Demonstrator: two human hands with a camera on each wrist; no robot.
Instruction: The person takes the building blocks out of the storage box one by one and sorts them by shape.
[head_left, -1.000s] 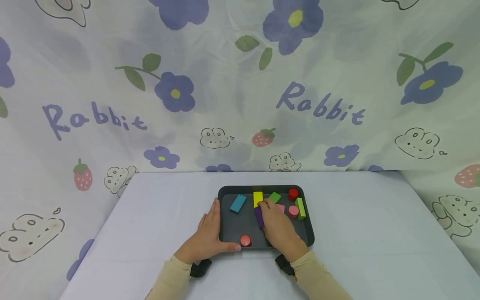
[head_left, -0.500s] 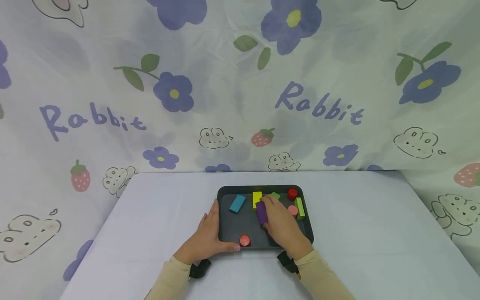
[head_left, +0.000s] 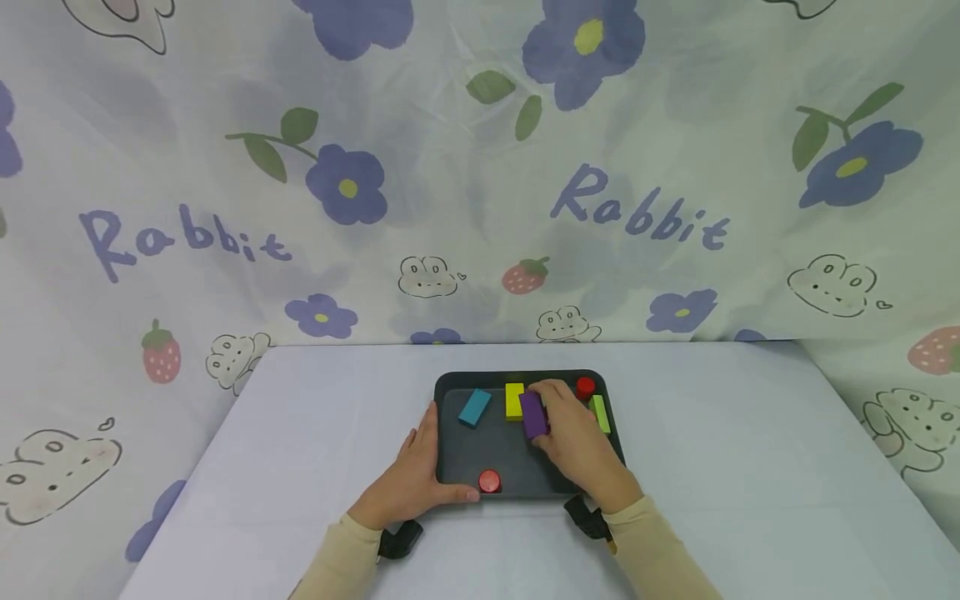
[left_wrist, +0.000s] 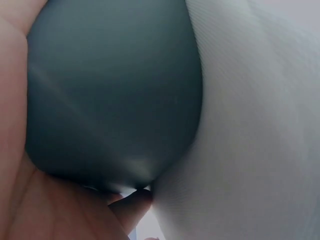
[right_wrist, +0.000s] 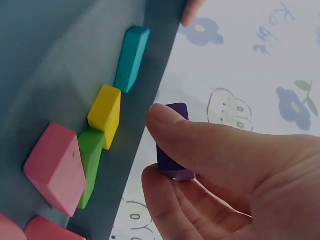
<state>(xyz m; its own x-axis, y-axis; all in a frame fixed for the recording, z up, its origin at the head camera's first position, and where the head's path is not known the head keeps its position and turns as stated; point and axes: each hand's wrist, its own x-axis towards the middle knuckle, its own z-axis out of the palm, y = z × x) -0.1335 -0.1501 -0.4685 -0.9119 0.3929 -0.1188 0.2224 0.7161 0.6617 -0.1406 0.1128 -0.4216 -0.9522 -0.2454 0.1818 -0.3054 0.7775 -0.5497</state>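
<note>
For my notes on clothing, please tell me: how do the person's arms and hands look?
Left sleeve and right sleeve are long, beige, unpatterned. Left hand and right hand are bare. A black device shows near each sleeve's end.

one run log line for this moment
left grip: touching tray side | right grip: holding purple block, raised | in tray: blue block, yellow block, others

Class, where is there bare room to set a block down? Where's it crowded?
Free: the tray between blue block and near red disc; the white table right of the tray. Crowded: the tray's far right corner, with right hand, red cylinder, lime block.
</note>
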